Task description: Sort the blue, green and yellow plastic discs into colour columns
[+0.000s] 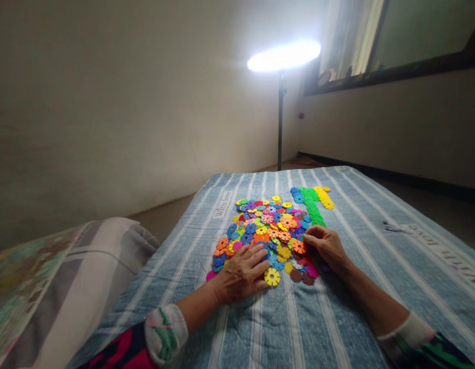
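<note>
A heap of flower-shaped plastic interlocking discs (261,231) in many colours lies on the striped cloth. My left hand (243,271) rests flat on the near left part of the heap, fingers outstretched, with a yellow disc (272,277) just beside its fingertips. At the heap's right edge, my right hand (329,248) has its thumb and forefinger pinched together. A bit of green shows at those fingertips, seemingly a green disc (304,236), mostly hidden. Beyond my right hand lie joined green discs (314,209) in a strip, with blue discs (297,195) and yellow discs (324,198) at the far end.
The blue-and-white striped cloth (183,287) covers the surface under the discs. Behind its far edge stands a lit lamp (285,55) on a dark pole (280,123). Folded bedding (102,266) is at the left. Walls and a window (414,36) lie beyond.
</note>
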Action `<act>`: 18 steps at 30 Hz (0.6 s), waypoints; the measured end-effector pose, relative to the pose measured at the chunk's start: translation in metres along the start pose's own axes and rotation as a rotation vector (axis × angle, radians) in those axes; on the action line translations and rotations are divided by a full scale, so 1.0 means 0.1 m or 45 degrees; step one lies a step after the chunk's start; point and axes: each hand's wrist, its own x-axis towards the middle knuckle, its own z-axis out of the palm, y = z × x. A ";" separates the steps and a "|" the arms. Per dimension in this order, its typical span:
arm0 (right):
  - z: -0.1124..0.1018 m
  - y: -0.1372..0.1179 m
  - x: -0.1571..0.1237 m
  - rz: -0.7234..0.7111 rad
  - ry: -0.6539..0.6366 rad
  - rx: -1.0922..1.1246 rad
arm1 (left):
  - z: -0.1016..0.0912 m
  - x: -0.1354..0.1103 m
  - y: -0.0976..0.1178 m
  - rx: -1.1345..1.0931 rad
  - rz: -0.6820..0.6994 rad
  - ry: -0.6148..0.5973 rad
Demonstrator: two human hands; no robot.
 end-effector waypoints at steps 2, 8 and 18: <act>0.00 0.00 0.00 -0.006 -0.005 0.014 | -0.01 0.07 -0.01 0.017 -0.054 0.007; -0.01 0.00 -0.02 -0.012 -0.026 -0.021 | 0.01 0.21 -0.08 0.069 -0.168 0.020; 0.01 0.02 -0.01 -0.009 -0.036 -0.006 | 0.13 0.41 -0.17 0.116 -0.233 0.094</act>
